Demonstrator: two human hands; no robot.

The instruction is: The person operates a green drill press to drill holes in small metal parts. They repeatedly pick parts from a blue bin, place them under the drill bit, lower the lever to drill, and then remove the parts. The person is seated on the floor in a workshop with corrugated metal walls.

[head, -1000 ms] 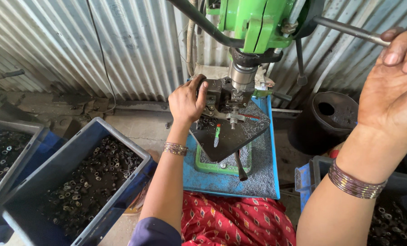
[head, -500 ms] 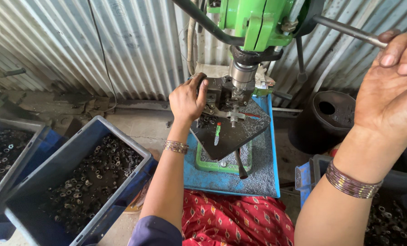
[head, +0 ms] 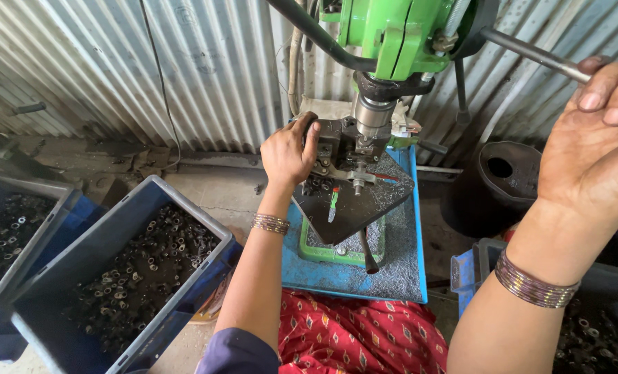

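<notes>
Hands first. I am holding my left hand [head: 289, 151] curled over the dark vise block [head: 331, 142] under the spindle [head: 374, 114] of the green drill press [head: 392, 31]; the fingers are wrapping its top left corner, so this grip is closed on the block. I am keeping my right hand [head: 589, 149] raised at the right edge of the view, with the fingers folding around the end of the steel feed lever [head: 530, 55], a closed grip on the bar. The vise block is sitting on the dark metal plate [head: 354, 204], which is lying tilted over the green base and the blue tabletop [head: 399, 273] dusted with metal shavings. A small green-handled tool [head: 332, 203] is lying on the plate, just below the block. At lower left, two blue crates [head: 125, 277] are holding small dark metal rings. Corrugated sheet wall [head: 184, 69] is standing behind the press. A dark round bucket [head: 503, 183] is standing right of the tabletop.
</notes>
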